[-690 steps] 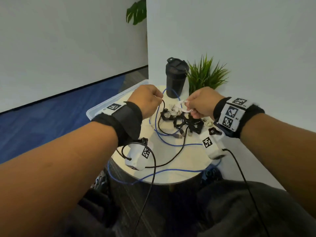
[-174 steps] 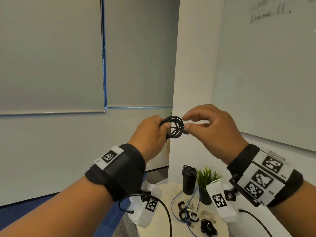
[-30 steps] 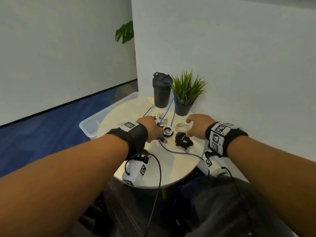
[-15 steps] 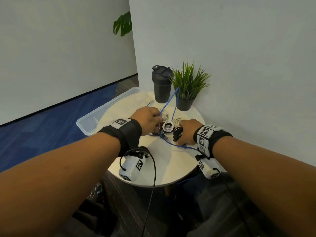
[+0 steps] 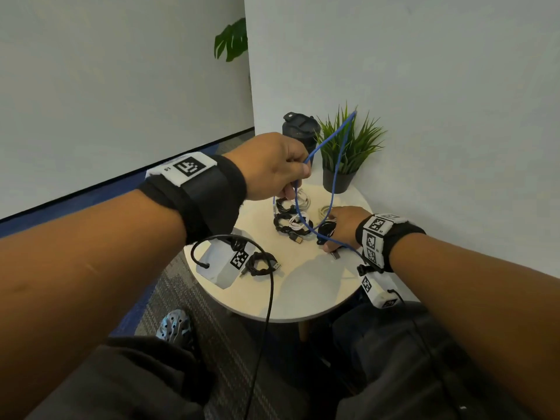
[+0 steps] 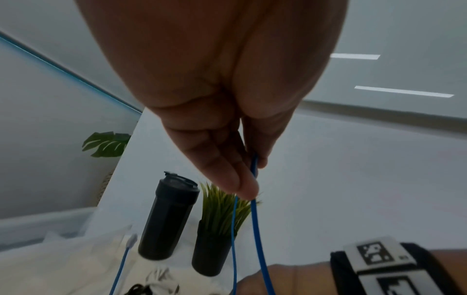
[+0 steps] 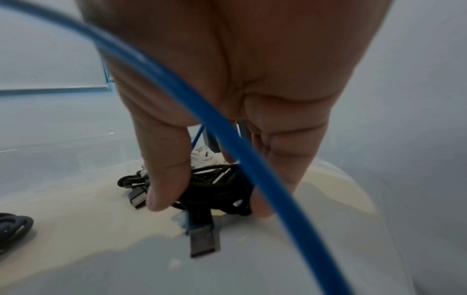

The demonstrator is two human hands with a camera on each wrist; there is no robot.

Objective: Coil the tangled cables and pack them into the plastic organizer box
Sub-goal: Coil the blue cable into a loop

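Left hand (image 5: 272,165) pinching blue cable (image 5: 328,140), right hand (image 5: 344,224) gripping black coil (image 7: 215,189)

head view evenly lit, soft and diffuse, slightly dim; the hands throw faint soft-edged shadows on the round table (image 5: 303,286), and the wide lens stretches the forearms toward the lower corners. left wrist view: two bright ceiling light strips (image 6: 404,91), likely the main source, palm underexposed and soft. right wrist view: blue cable (image 7: 227,143) close to the lens and out of focus, mild glare on the tabletop, background blurred.
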